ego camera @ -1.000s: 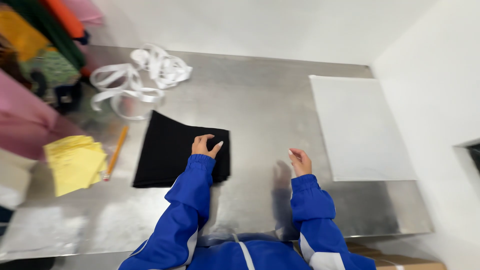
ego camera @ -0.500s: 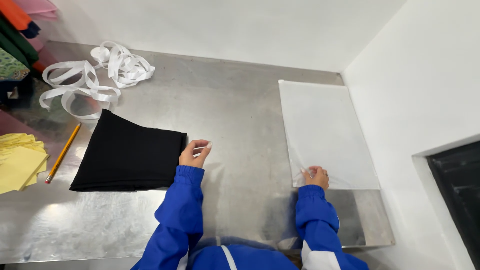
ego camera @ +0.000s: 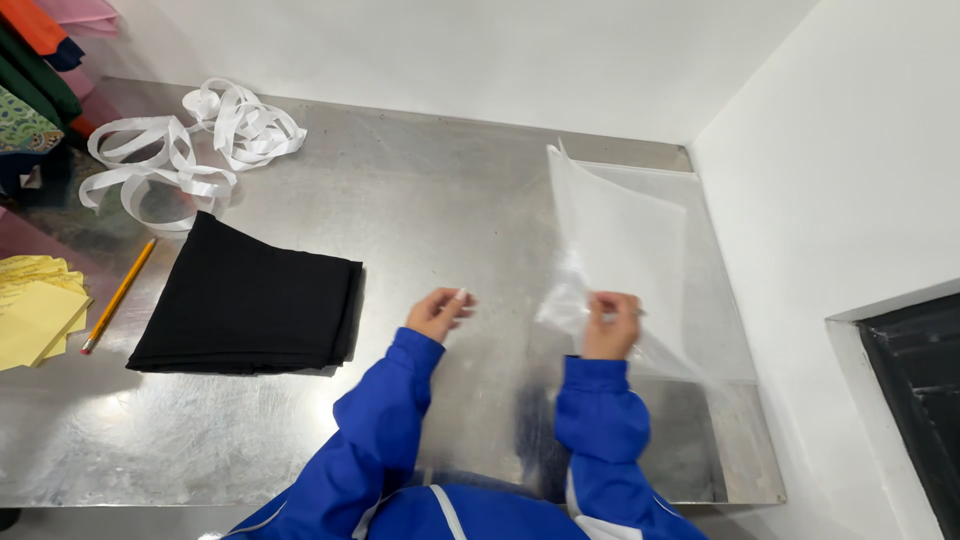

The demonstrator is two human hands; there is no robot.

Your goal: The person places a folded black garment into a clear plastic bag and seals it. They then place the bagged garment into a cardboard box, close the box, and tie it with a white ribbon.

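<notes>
Centre of steel table point(ego camera: 450, 210): bare, open passage between the hands and the back wall.
Left side: folded black cloth point(ego camera: 250, 300) lies near the left hand point(ego camera: 437, 313); pencil point(ego camera: 118, 295) and yellow paper point(ego camera: 35, 315) beyond it.
Far left corner: tangled white ribbon point(ego camera: 190, 150).
Right side: lifted clear plastic bag point(ego camera: 620, 250) in the right hand point(ego camera: 610, 325), stack of bags point(ego camera: 700, 300) beneath, wall close beside.
</notes>
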